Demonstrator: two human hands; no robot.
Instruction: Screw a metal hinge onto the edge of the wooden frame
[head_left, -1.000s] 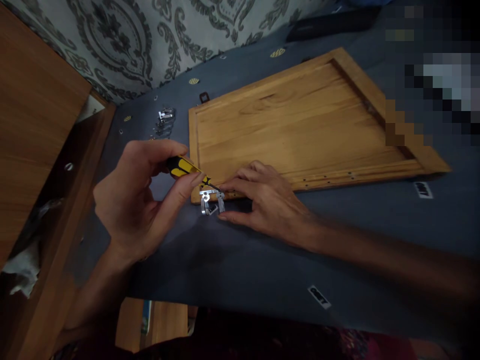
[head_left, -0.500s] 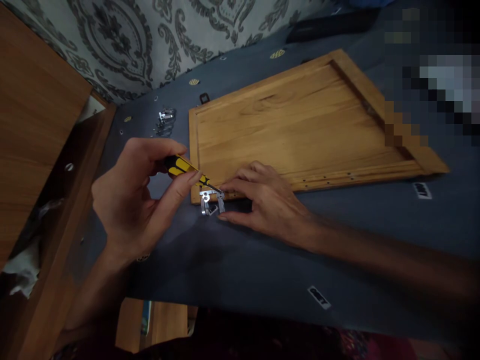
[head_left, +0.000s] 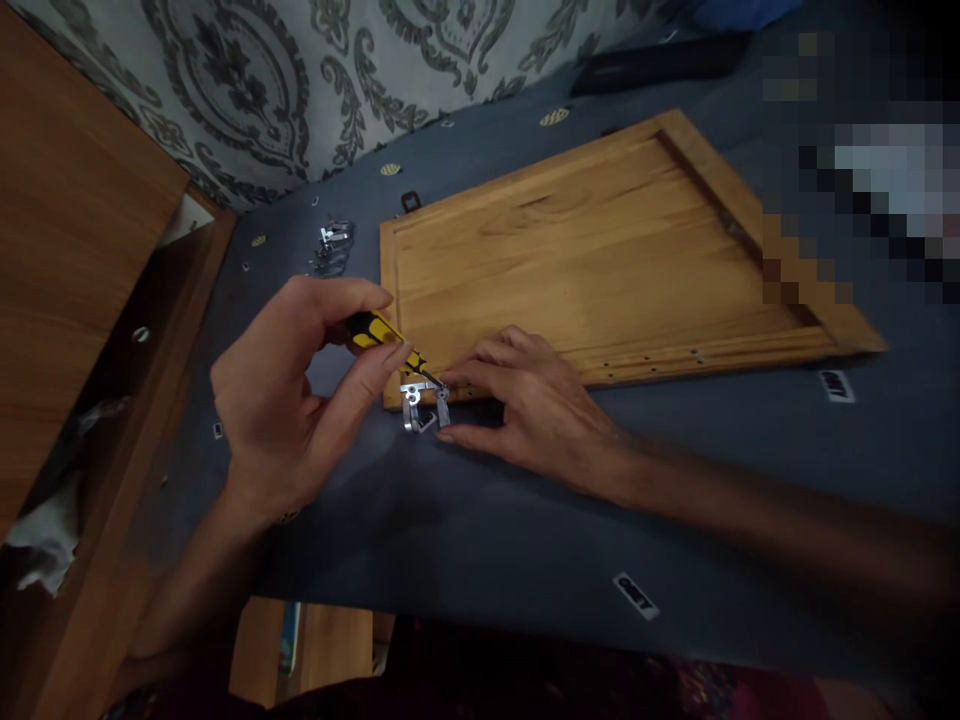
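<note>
My left hand (head_left: 292, 400) grips a yellow and black screwdriver (head_left: 379, 335), its tip set on a silver metal hinge (head_left: 421, 402). The hinge sits at the near left corner of a framed wooden panel (head_left: 600, 250) lying flat on a dark blue cloth. My right hand (head_left: 529, 400) rests beside the hinge, thumb and forefinger pinched against its right side to hold it against the panel's edge.
More silver hinges (head_left: 332, 243) lie on the cloth beyond the panel's left corner. A brown wooden cabinet (head_left: 75, 300) stands at the left, with a patterned wall behind. A dark flat object (head_left: 660, 58) lies at the far edge. Small printed marks dot the cloth (head_left: 525, 540).
My left hand has shifted slightly right and turned around the screwdriver handle. The right hand and hinge stay where they were.
</note>
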